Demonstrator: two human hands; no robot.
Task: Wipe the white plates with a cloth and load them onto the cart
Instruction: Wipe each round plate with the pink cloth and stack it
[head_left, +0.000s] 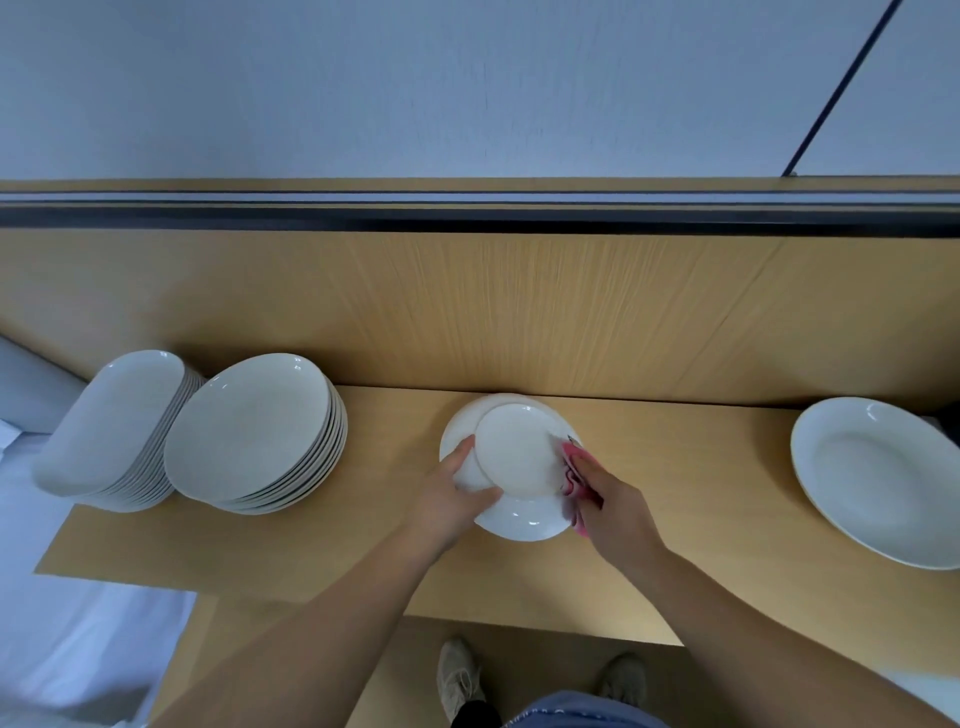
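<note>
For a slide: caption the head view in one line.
Left hand holds a small round white plate over a larger white plate; right hand wipes it with a pink cloth.

Wooden counter (675, 467) carries oval stack (114, 431), round stack (254, 431), centre plate (524, 522), right plate (878, 483).

Reads as food-service back-of-house on my feed: canteen or restaurant, can't tell which.

- Tall stack of white oval ceramic dishes (109, 431) at far left. Touching or just beside it, a stack of round white ceramic deep plates (249, 426). Identical pieces within each stack, catering quantities.
- One large white rimmed plate (878, 478) sits alone at right.
- All on a long light-wood laminate counter (311, 551) with a matching wood-grain back panel (519, 312), a dark rail (467, 221) along its top and a plain pale wall (415, 78) above.
- Mid-counter, a pink cloth (576, 462) touches the rim of a small round white plate (519, 452) that overlaps a bigger one: dish wiping.
</note>
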